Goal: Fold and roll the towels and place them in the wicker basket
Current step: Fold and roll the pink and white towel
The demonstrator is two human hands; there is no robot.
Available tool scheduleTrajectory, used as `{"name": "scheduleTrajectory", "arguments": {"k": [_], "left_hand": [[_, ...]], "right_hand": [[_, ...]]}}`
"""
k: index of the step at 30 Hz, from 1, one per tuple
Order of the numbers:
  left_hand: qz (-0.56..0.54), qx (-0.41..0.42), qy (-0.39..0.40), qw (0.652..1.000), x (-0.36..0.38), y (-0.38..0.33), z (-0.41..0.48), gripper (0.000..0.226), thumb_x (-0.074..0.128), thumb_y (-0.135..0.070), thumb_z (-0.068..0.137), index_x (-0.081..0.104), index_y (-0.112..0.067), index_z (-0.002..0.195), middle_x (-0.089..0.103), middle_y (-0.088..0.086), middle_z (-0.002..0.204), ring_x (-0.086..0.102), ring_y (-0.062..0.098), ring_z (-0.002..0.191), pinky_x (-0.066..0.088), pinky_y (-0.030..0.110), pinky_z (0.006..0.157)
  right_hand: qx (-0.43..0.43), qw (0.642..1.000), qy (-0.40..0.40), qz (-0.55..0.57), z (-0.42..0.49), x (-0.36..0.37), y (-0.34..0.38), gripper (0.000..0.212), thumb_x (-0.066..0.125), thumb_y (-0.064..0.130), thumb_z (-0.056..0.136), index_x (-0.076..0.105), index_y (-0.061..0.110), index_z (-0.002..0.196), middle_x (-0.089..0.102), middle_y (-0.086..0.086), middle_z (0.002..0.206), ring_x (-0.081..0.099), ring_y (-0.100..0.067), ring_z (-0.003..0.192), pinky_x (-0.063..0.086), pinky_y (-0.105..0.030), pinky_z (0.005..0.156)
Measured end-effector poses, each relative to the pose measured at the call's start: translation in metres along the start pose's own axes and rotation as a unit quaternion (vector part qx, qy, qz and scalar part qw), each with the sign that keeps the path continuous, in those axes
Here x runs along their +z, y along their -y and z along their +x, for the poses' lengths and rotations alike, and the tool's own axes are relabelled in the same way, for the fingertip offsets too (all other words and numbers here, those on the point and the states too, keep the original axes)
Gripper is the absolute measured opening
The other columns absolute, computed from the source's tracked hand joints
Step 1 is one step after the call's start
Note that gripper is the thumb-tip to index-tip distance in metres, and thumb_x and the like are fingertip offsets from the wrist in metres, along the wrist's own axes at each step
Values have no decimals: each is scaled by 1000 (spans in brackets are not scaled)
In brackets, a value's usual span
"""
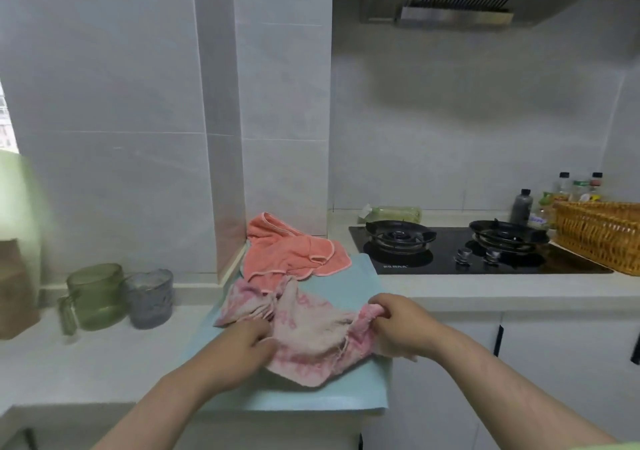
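A crumpled pale pink towel [311, 331] lies on a light blue mat [346, 390] on the counter in front of me. My left hand [242, 349] grips its left part. My right hand [398, 325] pinches its bunched right edge. Behind it, against the wall corner, a salmon-orange towel [291, 252] sits in a loose heap. The wicker basket [599, 238] stands at the far right beside the stove, well apart from both hands; its inside is hidden.
A black gas hob [460, 255] with two burners lies between the towels and the basket. Bottles [575, 193] stand behind the basket. A green glass mug [95, 295], a grey glass [150, 297] and a brown paper bag [14, 286] stand at the left.
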State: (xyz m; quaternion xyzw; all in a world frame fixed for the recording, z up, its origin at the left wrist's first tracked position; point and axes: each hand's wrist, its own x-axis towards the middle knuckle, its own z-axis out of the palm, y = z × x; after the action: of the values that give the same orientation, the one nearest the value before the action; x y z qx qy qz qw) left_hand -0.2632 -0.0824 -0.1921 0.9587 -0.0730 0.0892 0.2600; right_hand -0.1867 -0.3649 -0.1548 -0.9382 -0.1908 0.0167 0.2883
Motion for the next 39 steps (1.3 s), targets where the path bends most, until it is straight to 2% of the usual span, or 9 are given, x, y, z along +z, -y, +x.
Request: {"name": "scheduleTrajectory", "arguments": {"k": [4, 7, 13, 16, 22, 26, 29, 32, 39], "left_hand": [[-114, -30, 26, 993, 15, -8, -11, 35, 54, -43, 87, 47, -16, 65, 51, -12, 66, 45, 2, 60, 38, 27, 63], [-91, -85, -69, 990, 14, 6, -1, 36, 53, -36, 94, 55, -7, 72, 61, -4, 72, 54, 13, 67, 44, 33, 67], [-5, -192, -125, 973, 9, 41, 22, 20, 58, -44, 73, 52, -25, 75, 59, 0, 84, 58, 18, 73, 41, 31, 59], [-1, -200, -109, 974, 12, 41, 35, 18, 58, -45, 76, 56, -27, 78, 62, -6, 84, 59, 14, 77, 44, 27, 62], [-23, -201, -176, 963, 19, 56, 48, 23, 60, -25, 87, 47, -17, 69, 56, 0, 70, 50, 15, 65, 38, 31, 60], [-339, -250, -285, 861, 15, 75, 46, 12, 65, -8, 85, 58, -3, 77, 61, 11, 72, 53, 21, 68, 44, 36, 68], [-481, -268, -344, 761, 9, 93, 44, 5, 66, 1, 81, 63, -3, 83, 64, 20, 83, 58, 28, 79, 47, 45, 74], [-543, -266, -371, 704, 4, 95, 40, 23, 56, 15, 86, 55, -1, 103, 60, 22, 95, 59, 31, 81, 49, 42, 76], [-417, -216, -387, 793, -5, 82, 21, 29, 58, 20, 77, 64, -6, 89, 66, 13, 87, 63, 31, 79, 56, 25, 61]], "right_hand": [[11, 997, 3, 77, -10, -1, -8, 20, 46, 11, 73, 64, 3, 78, 67, -15, 85, 60, -29, 77, 48, -37, 65], [1, 994, 12, 111, -13, 4, -14, 22, 45, 12, 76, 66, 5, 73, 67, -21, 78, 63, -42, 71, 53, -49, 60], [-37, 983, -73, 164, -2, 25, -7, 10, 51, 0, 83, 55, 9, 84, 58, -2, 73, 51, -14, 63, 38, -23, 54], [-55, 974, -68, 210, 13, 44, 9, 13, 58, 3, 84, 57, 16, 85, 65, -2, 76, 57, -14, 62, 45, -26, 60], [-132, 987, 10, 96, 33, 86, 32, 4, 60, 30, 87, 58, 28, 89, 57, 11, 66, 48, -2, 61, 42, -22, 65], [-144, 987, 51, -48, 39, 97, 37, 8, 50, 49, 85, 55, 45, 89, 61, 15, 90, 59, -8, 89, 48, -29, 80], [-174, 979, 40, -96, 45, 99, 37, 24, 50, 45, 90, 60, 34, 108, 61, 11, 112, 58, -14, 103, 48, -31, 87], [-169, 976, 65, -122, 50, 95, 33, 27, 53, 45, 90, 64, 25, 105, 60, 3, 109, 57, -18, 102, 47, -34, 85], [-114, 976, 87, -162, 37, 67, 3, 28, 50, 50, 86, 53, 27, 70, 62, 10, 87, 57, -12, 88, 46, -31, 77]]}}
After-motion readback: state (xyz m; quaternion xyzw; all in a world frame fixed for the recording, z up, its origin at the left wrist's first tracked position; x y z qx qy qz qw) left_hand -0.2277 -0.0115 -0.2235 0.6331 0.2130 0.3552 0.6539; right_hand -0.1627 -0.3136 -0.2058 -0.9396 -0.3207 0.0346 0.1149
